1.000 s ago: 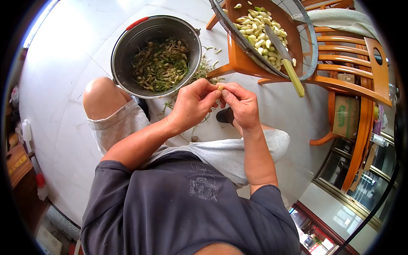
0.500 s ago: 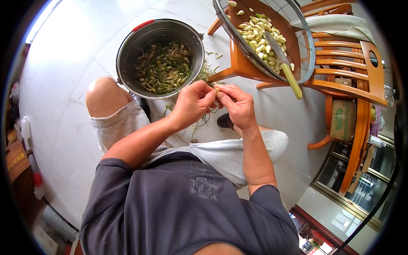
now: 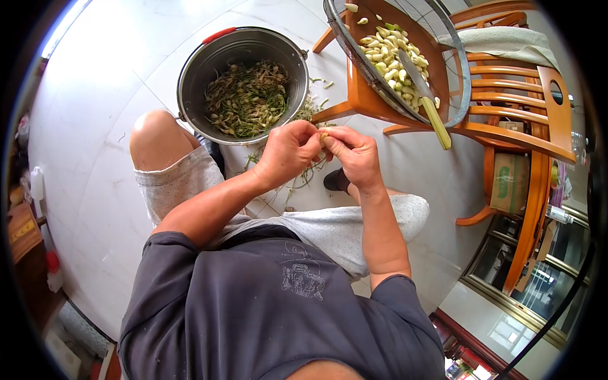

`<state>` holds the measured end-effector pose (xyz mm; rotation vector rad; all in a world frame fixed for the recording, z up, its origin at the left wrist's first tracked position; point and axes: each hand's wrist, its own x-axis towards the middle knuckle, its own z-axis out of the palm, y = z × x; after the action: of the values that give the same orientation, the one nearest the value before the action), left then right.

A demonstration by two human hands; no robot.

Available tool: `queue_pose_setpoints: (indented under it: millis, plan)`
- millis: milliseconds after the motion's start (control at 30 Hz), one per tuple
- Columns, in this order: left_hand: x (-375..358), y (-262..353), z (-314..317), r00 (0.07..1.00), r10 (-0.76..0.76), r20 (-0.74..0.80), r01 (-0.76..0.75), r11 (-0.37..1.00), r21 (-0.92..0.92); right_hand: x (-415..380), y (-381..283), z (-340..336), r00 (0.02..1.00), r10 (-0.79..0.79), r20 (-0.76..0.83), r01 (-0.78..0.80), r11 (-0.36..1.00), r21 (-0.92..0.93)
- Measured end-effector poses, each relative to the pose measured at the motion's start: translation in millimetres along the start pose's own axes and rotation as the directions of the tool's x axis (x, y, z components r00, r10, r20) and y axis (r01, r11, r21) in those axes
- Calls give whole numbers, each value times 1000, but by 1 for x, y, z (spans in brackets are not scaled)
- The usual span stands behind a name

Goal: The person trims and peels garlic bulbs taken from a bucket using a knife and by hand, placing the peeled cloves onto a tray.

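My left hand (image 3: pixel 288 154) and my right hand (image 3: pixel 356 159) meet in front of my knees, fingertips almost touching. Both pinch a small pale garlic clove (image 3: pixel 324 136), mostly covered by the fingers. Just beyond my left hand stands a dark metal bucket (image 3: pixel 190 120) with a red handle grip. In it lies a heap of green and brown trimmings (image 3: pixel 247 98). To the upper right, a mesh strainer (image 3: pixel 354 60) rests on a wooden chair, with many peeled cloves (image 3: pixel 392 60) inside. A knife (image 3: pixel 434 120) with a yellow-green handle lies across the cloves and the strainer's rim.
Loose green scraps (image 3: pixel 304 174) are scattered on the tiled floor between my feet and beside the bucket. The wooden chair (image 3: pixel 519 95) has a pale towel (image 3: pixel 506 39) over it. At the right a cardboard box (image 3: pixel 510 183) sits under wooden furniture.
Both hands stay together with the clove pinched between them; the fingers have barely shifted. The bucket and chair appear slightly further right because the view has moved a little.
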<state>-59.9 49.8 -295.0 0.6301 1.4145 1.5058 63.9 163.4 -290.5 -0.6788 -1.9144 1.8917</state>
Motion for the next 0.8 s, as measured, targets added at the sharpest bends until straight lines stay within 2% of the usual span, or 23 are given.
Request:
queue_pose_setpoints:
  millis: [133,533,633,800]
  plan:
    - [1,1,1,1000,-30,7,31,992,-122,0,-5,-3,999,53,12,-54,997,64]
    - [4,-4,0,996,-76,55,87,964,-253,2,2,-9,995,79,60,-90,976,201]
    - [7,-11,-2,997,-72,42,81,959,-273,1,-5,-2,996,94,13,-95,989,114]
    - [6,-12,1,999,28,-36,-33,990,-134,0,2,7,996,82,-48,-74,987,141]
